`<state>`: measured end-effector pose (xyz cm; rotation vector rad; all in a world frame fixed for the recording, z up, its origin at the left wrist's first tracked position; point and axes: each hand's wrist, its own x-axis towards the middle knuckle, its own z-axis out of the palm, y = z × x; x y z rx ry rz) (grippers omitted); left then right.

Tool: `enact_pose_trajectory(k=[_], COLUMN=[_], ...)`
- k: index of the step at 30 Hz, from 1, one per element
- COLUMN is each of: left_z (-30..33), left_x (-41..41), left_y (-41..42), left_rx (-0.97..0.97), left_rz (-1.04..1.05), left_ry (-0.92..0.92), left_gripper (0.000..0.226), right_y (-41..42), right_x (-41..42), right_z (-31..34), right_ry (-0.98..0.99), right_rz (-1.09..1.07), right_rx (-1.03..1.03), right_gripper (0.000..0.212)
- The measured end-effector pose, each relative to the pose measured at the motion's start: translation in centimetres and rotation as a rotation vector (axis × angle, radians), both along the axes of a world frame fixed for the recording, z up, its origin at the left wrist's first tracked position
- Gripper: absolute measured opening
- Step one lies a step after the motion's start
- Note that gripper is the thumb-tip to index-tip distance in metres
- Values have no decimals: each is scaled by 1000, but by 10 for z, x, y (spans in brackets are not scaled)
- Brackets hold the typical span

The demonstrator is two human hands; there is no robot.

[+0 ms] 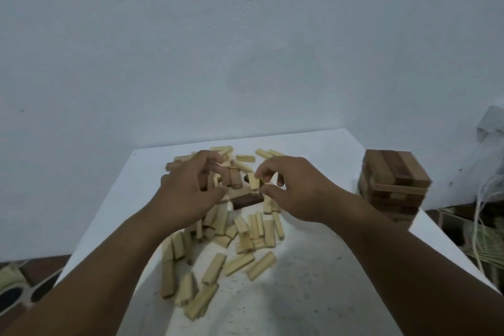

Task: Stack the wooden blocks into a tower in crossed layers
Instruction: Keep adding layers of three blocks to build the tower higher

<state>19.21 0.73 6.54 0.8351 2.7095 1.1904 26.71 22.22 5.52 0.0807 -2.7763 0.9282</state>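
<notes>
Apparently our right hand (297, 194) pinched a light, stiff block (253, 184) by its sides; left hand (188, 194) curled over the pile (245, 232), grip unclear.

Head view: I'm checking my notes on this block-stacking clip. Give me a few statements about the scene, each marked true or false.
1. A finished tower of dark wooden blocks stands near the table's right edge. True.
2. The pale blocks are sorted into neat rows. False: they lie scattered on the white table.
3. Both hands reach over the middle of the pile. True: the left hand and right hand are both there.
4. The right hand's fingers pinch a pale block. True.
5. The dark tower is taller than the wall behind it. False: the wall rises far above it.
</notes>
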Motion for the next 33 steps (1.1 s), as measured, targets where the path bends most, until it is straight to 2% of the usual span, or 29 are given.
enact_pose_trajectory(k=[6, 9, 12, 15, 18, 20, 22, 25, 27, 30, 33], left_z=[-38, -50, -57, -58, -59, -60, -60, -61, -63, -59, -47], left_x=[-32, -42, -48, -49, -47, -47, -46, -46, -47, -44, -41], left_y=[-4, 8, 22, 36, 46, 50, 53, 53, 48, 37, 23], left_rx=[-228, -287, -331, -443, -499, -541, -537, -464, -358, -223, -99], left_rz=[14, -55, -114, -115, -69, -70, -71, -66, -102, -194, -176], left_ry=[125, 201, 237, 314, 385, 427, 424, 440, 408, 314, 216], left_gripper=[19, 22, 24, 20, 25, 29, 28, 17, 10, 23, 28], right_y=[-24, -24, -18, -13, -11, -8, 0, 14, 14, 7, 5], right_x=[-42, -50, -50, -47, -41, -39, -41, -51, -57, -67, -78], right_z=[-43, -46, -44, -35, -28, -27, -26, -28, -30, -35, -40], right_ry=[-235, -246, -265, -310, -342, -330, -249, -74, -50, -186, -348], right_rz=[48, 37, -17, -26, 18, 26, -28, -136, -174, -153, -123], right_rx=[312, 427, 379, 373, 400, 199, 29, 41, 22, 179, 271], right_gripper=[27, 18, 20, 9, 16, 14, 18, 20, 15, 38, 42])
